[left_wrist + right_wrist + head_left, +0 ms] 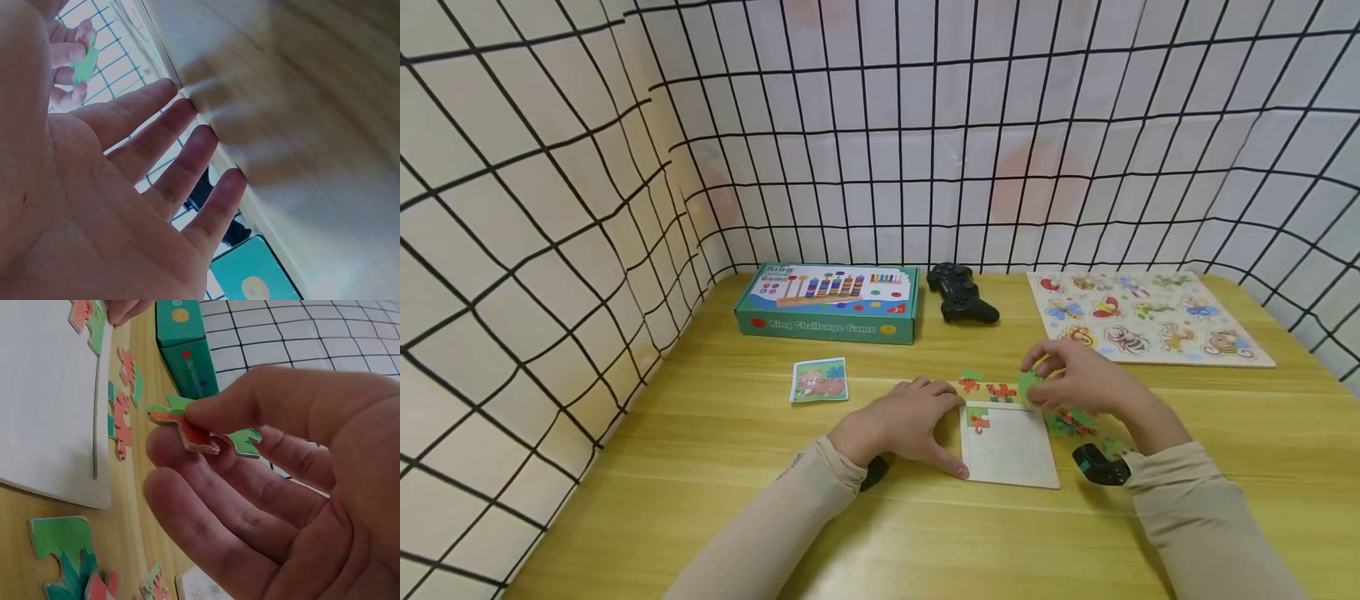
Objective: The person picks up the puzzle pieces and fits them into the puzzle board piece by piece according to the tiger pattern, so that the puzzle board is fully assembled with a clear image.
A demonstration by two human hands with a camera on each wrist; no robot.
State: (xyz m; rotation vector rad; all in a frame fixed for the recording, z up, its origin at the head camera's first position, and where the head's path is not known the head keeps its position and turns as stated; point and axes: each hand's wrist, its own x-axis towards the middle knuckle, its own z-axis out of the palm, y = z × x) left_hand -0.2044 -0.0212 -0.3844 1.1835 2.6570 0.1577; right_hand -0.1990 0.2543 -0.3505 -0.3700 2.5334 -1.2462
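My right hand [1078, 379] pinches a green and orange jigsaw piece [199, 436] between thumb and fingers, just above the far right corner of a pale puzzle board [1011, 454]. Fingers spread and fairly straight, my left hand [910, 419] rests at the board's left side, its thumb touching the near left corner. One jigsaw piece [978, 420] lies inside the board's far left corner. Beyond the far edge lie two loose pieces, one green and orange [969, 382] and one mostly orange [1002, 392]. A pile of loose pieces [1071, 422] sits right of the board, partly under my right forearm.
A small picture card [818, 380] lies to the left. Further back are a green game box [827, 304], a black game controller [961, 294] and an insect picture board [1150, 321]. White walls with black netting [880, 150] enclose the wooden table [715, 483].
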